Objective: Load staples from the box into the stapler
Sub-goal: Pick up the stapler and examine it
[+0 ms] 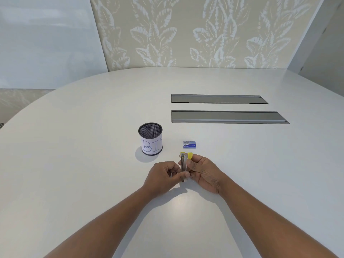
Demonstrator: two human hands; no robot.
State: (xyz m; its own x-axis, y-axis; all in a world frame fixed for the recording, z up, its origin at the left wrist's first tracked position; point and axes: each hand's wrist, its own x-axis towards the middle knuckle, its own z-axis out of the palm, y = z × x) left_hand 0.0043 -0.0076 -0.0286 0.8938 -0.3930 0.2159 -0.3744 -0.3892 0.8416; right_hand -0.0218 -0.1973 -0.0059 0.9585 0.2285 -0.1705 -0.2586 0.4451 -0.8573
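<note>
A small metal stapler [183,162] with yellow plastic parts is held just above the white table [93,164], its long axis pointing away from me. My left hand [162,176] pinches its near end, and my right hand [203,171] grips its right side, with a yellow piece showing above the fingers. Whether the stapler's top is swung open I cannot tell. The small blue staple box [189,144] lies closed on the table just beyond the stapler, untouched by either hand.
A black mesh cup [150,139] with a paper label reading "BIN" stands to the left of the staple box. Two long grey cable hatches [227,117] are set into the tabletop farther back on the right.
</note>
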